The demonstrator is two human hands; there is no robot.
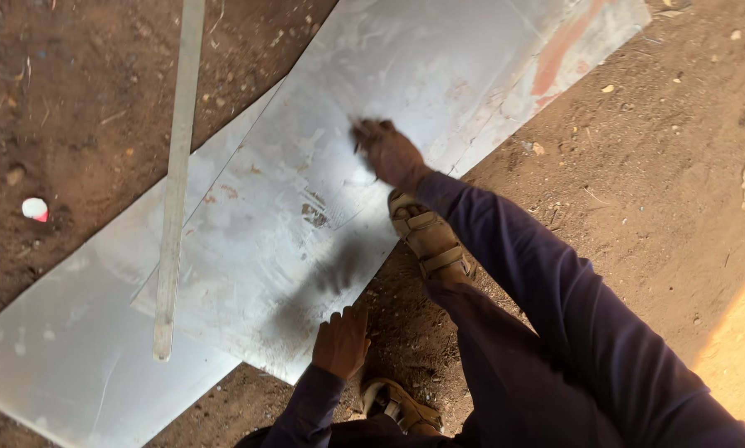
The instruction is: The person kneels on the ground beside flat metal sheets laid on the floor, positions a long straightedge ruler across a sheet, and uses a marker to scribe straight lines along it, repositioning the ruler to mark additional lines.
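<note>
A large upper metal sheet (372, 149) lies flat on the dirt ground (638, 191), overlapping a lower metal sheet (65, 348) that spreads toward the near left. The right hand (387, 152) is out over the middle of the upper sheet, curled closed around a small dark tool (357, 146) too blurred to identify. The left hand (341, 340) rests at the sheet's near edge, fingers bent and pressing down, holding nothing. A long straight metal bar (176, 178) lies across both sheets to the left, well apart from the hands. One tan sandal (429, 239) stands on the sheet's edge, another tan sandal (399, 406) on the dirt
</note>
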